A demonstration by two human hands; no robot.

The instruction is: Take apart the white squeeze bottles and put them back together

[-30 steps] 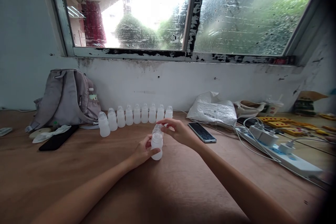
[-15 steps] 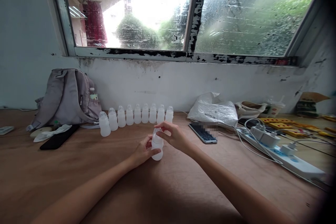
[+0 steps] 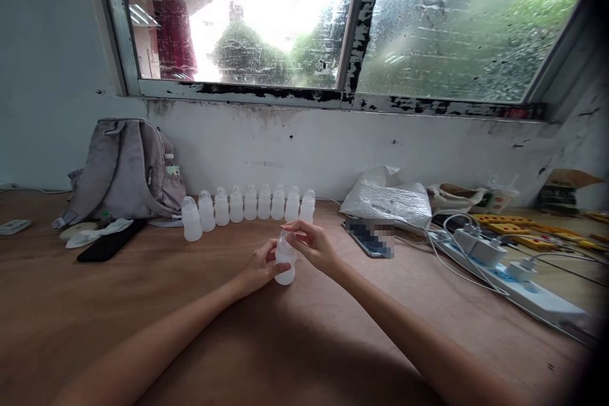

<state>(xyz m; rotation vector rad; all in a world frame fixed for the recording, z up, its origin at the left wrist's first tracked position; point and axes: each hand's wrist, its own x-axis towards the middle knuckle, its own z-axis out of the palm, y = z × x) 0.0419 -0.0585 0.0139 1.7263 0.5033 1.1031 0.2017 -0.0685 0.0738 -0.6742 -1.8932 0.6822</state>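
Note:
A frosted white baby bottle point(image 3: 285, 275) stands upright on the brown table, between my two hands. My left hand point(image 3: 261, 266) is wrapped round its body from the left, thumb across the front. On its clear cap, the fingers of my right hand point(image 3: 311, 246) close from the right and hide part of the top. Behind my hands, several similar capped bottles point(image 3: 236, 206) form a slightly curved row near the wall. The one at the row's left end point(image 3: 191, 223) stands a little closer to me.
A grey backpack point(image 3: 128, 171) leans at the wall on the left, with a black phone-like slab point(image 3: 107, 246) and tissue point(image 3: 102, 233) before it. To the right lie a phone point(image 3: 364, 240), a silvery plastic bag point(image 3: 387, 200) and a white power strip point(image 3: 533, 292) with cables.
The camera view has shifted slightly. Both hands keep their hold on the bottle, and my right fingers have moved slightly at the cap.

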